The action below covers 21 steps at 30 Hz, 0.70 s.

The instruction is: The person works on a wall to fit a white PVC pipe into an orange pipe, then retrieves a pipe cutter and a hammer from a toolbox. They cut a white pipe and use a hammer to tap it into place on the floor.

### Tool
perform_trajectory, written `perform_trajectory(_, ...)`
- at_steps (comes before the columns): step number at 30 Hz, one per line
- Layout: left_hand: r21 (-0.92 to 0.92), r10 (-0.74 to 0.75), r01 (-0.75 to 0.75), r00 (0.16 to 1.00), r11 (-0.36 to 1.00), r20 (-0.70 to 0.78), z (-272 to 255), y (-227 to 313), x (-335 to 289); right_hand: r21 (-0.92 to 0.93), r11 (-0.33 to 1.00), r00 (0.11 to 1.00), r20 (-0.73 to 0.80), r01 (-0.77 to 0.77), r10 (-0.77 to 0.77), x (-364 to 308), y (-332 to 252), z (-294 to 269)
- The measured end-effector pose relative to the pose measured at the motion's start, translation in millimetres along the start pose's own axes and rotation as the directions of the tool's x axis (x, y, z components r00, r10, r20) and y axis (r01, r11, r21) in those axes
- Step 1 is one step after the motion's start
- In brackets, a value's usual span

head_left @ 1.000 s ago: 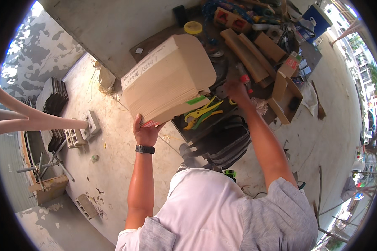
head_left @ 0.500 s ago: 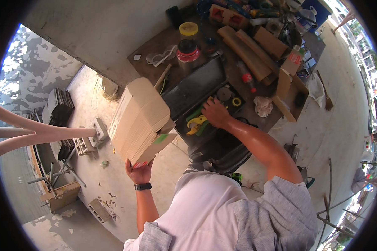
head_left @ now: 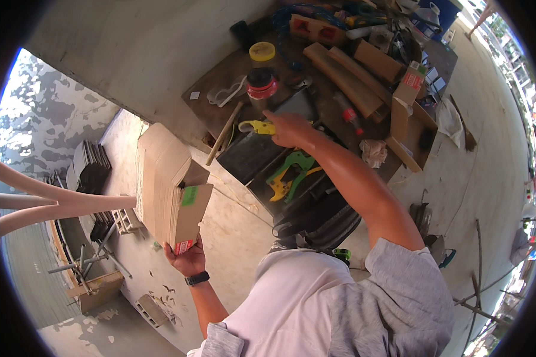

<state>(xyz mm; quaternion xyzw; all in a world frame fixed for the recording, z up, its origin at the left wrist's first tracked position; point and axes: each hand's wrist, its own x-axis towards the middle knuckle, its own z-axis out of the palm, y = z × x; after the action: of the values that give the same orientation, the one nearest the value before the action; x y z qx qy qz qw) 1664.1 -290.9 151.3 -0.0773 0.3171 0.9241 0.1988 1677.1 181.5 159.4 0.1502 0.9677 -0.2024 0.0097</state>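
My left hand grips the lower end of a cardboard box with a green patch and a red label, held upright off the table. My right hand is closed around a yellow hand tool with a rounded grey end; its exact kind is hard to make out. The tool is raised over the black lid of an open toolbox. In the toolbox tray lies a green-and-yellow cutter, nearer to me than my right hand.
Jars with red and yellow lids, white safety glasses, a wooden stick, a bottle and crumpled paper lie on the table. An open carton stands right. A pink post rises left.
My right hand has lifted out of the toolbox tray, moving up and left with the yellow tool. My left hand has shifted the cardboard box slightly left and down.
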Motion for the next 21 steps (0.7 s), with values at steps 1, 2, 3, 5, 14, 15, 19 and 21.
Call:
perform_trajectory(1, 0.014, 0.001, -0.001, 1.0, 1.0, -0.009, 4.2, 3.0, -0.6, -0.019, 1.0, 1.0, 0.007, 0.011, -0.01, -9.7, -3.2, -7.2)
perform_trajectory(2, 0.034, -0.018, 0.017, 1.0, 0.999, 0.009, 6.3, 5.8, -0.9, -0.038, 0.999, 1.0, 0.012, 0.018, -0.017, -22.0, -5.0, -15.8)
perform_trajectory(3, 0.053, -0.037, 0.036, 0.999, 0.998, 0.025, 7.7, 8.1, -1.4, 0.017, 1.0, 0.999, 0.032, -0.008, 0.008, -38.0, -9.6, -29.9)
perform_trajectory(5, 0.094, -0.07, 0.068, 0.997, 0.993, 0.026, 8.5, 8.3, -5.8, 0.124, 0.99, 0.995, 0.082, -0.06, 0.051, -78.7, -14.2, -54.4)
perform_trajectory(14, 0.233, -0.372, 0.378, 0.925, 0.896, -0.071, 37.8, -125.7, -0.6, 0.233, 0.863, 0.854, -0.172, -0.448, 0.49, -303.1, 125.4, -42.7)
perform_trajectory(15, 0.328, -0.349, 0.361, 0.932, 0.873, -0.098, 40.0, -149.3, 0.5, 0.288, 0.828, 0.833, -0.144, -0.481, 0.534, -325.8, 133.0, -40.1)
perform_trajectory(19, 0.766, -0.289, 0.397, 0.915, 0.505, -0.283, 51.6, -213.3, -10.0, 0.85, 0.346, 0.722, 0.057, -0.396, 0.689, -418.4, 158.4, -20.7)
perform_trajectory(21, 0.859, -0.273, 0.418, 0.899, 0.296, -0.344, 50.2, -221.6, -13.6, 0.988, -0.016, 0.695, 0.12, -0.154, 0.709, -455.1, 162.9, -14.9)
